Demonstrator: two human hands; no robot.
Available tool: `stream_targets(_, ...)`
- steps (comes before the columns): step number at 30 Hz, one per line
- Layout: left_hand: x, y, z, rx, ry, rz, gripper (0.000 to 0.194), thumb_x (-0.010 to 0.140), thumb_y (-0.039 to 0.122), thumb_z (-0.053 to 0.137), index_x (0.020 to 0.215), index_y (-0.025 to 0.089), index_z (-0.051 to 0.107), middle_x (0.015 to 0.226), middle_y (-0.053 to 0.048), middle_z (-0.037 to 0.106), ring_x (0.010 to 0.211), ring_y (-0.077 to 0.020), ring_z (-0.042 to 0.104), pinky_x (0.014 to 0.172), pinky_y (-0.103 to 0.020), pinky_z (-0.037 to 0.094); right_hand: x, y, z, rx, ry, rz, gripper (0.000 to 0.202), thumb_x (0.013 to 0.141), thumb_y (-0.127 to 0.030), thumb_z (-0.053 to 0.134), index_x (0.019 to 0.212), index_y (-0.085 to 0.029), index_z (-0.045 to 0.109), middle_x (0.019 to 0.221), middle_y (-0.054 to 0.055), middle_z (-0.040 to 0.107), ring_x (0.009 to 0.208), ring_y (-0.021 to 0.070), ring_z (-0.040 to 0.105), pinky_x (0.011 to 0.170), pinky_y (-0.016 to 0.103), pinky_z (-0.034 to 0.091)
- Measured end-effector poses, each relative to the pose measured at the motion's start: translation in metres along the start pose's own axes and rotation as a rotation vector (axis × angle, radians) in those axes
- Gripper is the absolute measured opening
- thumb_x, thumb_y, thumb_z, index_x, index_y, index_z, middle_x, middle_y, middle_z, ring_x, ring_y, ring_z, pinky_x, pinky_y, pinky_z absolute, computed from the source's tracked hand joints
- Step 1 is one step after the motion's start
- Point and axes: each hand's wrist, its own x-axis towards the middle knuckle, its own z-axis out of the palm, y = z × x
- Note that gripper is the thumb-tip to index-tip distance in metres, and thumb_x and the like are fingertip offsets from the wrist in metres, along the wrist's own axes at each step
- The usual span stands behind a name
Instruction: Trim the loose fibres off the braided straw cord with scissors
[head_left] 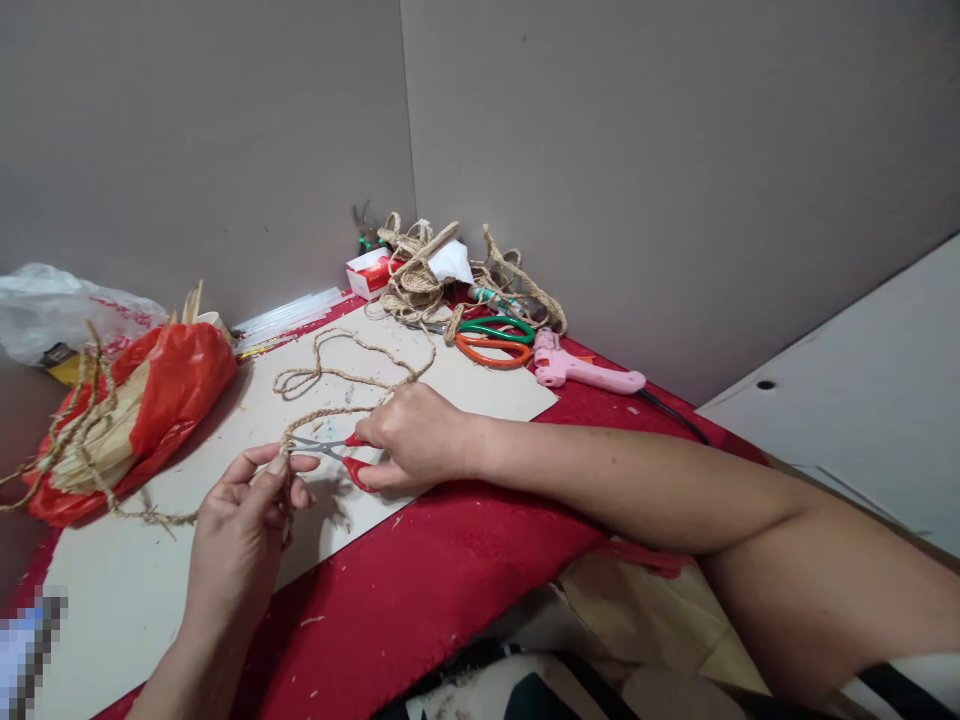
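A braided straw cord point(330, 412) loops over the white board point(480, 392) and runs down into my left hand point(244, 510), which pinches it between thumb and fingers. My right hand point(416, 437) has its fingers in the red handles of small scissors point(324, 447). The scissors' blades point left and meet the cord just above my left fingertips; whether they are closed through it is too small to tell. More cord trails left from my left hand toward a red plastic bag point(184, 375) with pale straw strips inside.
At the back corner lie bundled braids point(420, 285), a red-and-white box point(367, 273), green- and orange-handled scissors point(495, 345) and a pink glue gun point(585, 372) with a black cable. Clear sticks point(292, 315) and a clear plastic bag point(67, 310) lie at the back left. Grey walls stand behind.
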Motion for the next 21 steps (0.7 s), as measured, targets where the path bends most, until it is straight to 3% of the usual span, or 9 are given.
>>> stream_targets(4, 0.0002, -0.0018, 0.0024, 0.028, -0.042, 0.000, 0.019, 0.076, 0.031, 0.071, 0.089, 0.020, 0.062, 0.077, -0.002, 0.067, 0.053, -0.0093, 0.052, 0.035, -0.016, 0.027, 0.0001, -0.0001, 0.0021, -0.041, 0.003, -0.029, 0.046, 0.085, -0.056, 0.043, 0.086, -0.017, 0.068, 0.077, 0.008, 0.072, 0.065, 0.0194, 0.063, 0.056, 0.029, 0.024)
stream_targets(9, 0.0016, -0.0001, 0.0014, -0.073, -0.055, -0.090, 0.023, 0.074, 0.028, 0.072, 0.092, 0.020, 0.060, 0.075, 0.000, 0.065, 0.048, -0.0078, 0.048, 0.031, -0.014, 0.026, 0.0014, 0.0041, -0.0007, -0.026, -0.027, -0.029, 0.037, 0.090, -0.043, 0.041, 0.085, -0.018, 0.068, 0.077, 0.006, 0.072, 0.063, 0.0154, 0.061, 0.055, 0.029, 0.021)
stream_targets(14, 0.0040, 0.0046, -0.0012, -0.245, -0.074, -0.080, 0.022, 0.070, 0.018, 0.074, 0.090, 0.016, 0.063, 0.071, 0.000, 0.063, 0.048, -0.0061, 0.047, 0.048, -0.018, 0.046, 0.0016, 0.0060, 0.0021, 0.010, 0.060, -0.016, 0.042, 0.084, -0.052, 0.045, 0.082, -0.017, 0.068, 0.072, 0.006, 0.071, 0.062, 0.0160, 0.061, 0.054, 0.028, 0.020)
stream_targets(21, 0.0034, 0.0052, 0.0017, -0.339, -0.148, -0.157, 0.019, 0.070, 0.012, 0.072, 0.087, 0.016, 0.064, 0.070, -0.001, 0.061, 0.046, -0.0052, 0.043, 0.046, -0.018, 0.045, 0.0018, 0.0034, 0.0085, 0.046, 0.098, -0.017, 0.048, 0.082, -0.057, 0.043, 0.092, -0.018, 0.068, 0.073, 0.006, 0.072, 0.064, 0.0173, 0.062, 0.054, 0.028, 0.020)
